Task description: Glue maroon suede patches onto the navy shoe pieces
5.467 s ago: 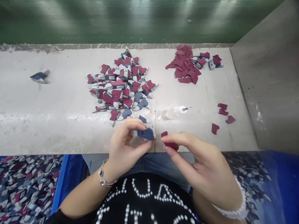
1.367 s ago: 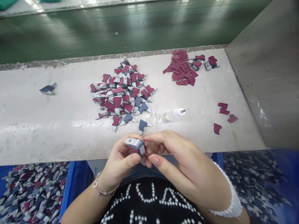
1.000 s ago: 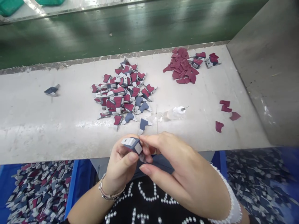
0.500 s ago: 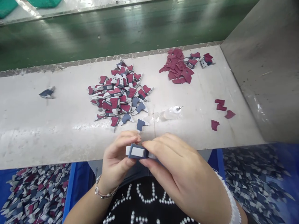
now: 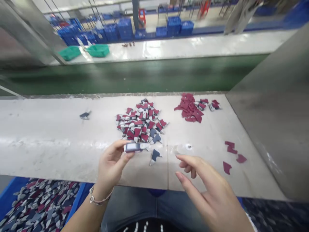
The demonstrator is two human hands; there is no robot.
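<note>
My left hand (image 5: 112, 164) pinches a small grey-and-navy plastic part (image 5: 132, 147) between thumb and fingers, its white rectangular face turned up. Just beyond it lies a pile of similar parts (image 5: 137, 123), many with maroon faces. One navy-and-grey part (image 5: 155, 155) rests alone to the right of the held one. My right hand (image 5: 205, 187) is empty, thumb and forefinger apart, close to a small clear bottle with a thin metal tip (image 5: 184, 148) lying on the table.
Flat maroon pieces (image 5: 189, 108) are heaped at the back right, and a few maroon pieces (image 5: 227, 167) lie nearer. A metal panel (image 5: 272, 122) bounds the right side. A blue bin of parts (image 5: 41, 206) stands below left. Green trays (image 5: 98, 50) sit beyond the green wall.
My right hand has let go of the part and moved right, its fingers opening. My left hand keeps the part and has moved a little left. The view has tilted up.
</note>
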